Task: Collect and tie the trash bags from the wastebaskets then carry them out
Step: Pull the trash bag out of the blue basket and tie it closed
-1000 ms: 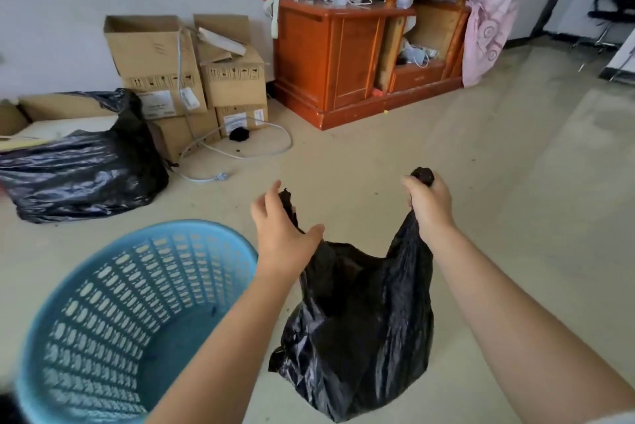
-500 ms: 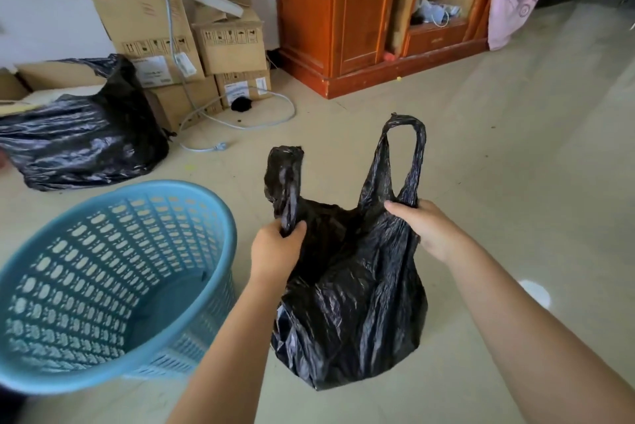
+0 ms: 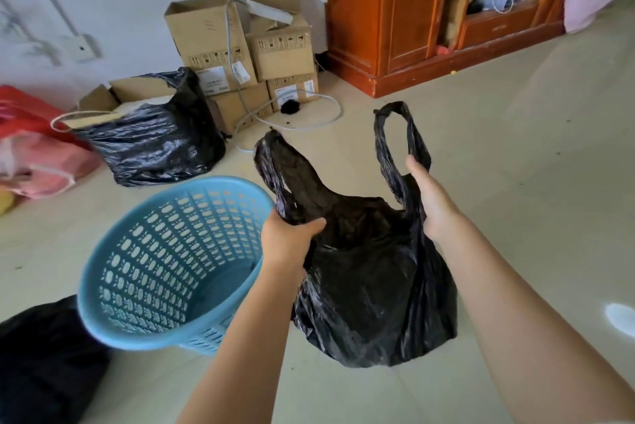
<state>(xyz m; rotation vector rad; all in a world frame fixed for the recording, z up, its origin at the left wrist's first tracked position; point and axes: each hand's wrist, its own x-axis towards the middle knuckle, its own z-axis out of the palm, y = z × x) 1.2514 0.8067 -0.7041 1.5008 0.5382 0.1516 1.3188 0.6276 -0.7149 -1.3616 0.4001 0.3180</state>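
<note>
A black trash bag (image 3: 371, 286) with two loop handles hangs just above the floor in front of me. My left hand (image 3: 288, 238) is closed around the base of the bag's left handle. My right hand (image 3: 433, 200) grips the base of the right handle, whose loop stands up above the fingers. Left of the bag a blue perforated wastebasket (image 3: 165, 262) stands on the floor with no liner in it. Its rim almost touches my left wrist.
A second, fuller black bag (image 3: 154, 138) lies behind the basket beside stacked cardboard boxes (image 3: 240, 45) and a loose white cable (image 3: 309, 121). An orange wooden cabinet (image 3: 429, 18) stands at the back. Red and pink bags (image 3: 31, 148) lie far left; a dark object (image 3: 44, 361) sits bottom left.
Both hands slid from the handle tops down to the handle bases, and the loops now stand free above them. The view swung left, so the red and pink bags show.
</note>
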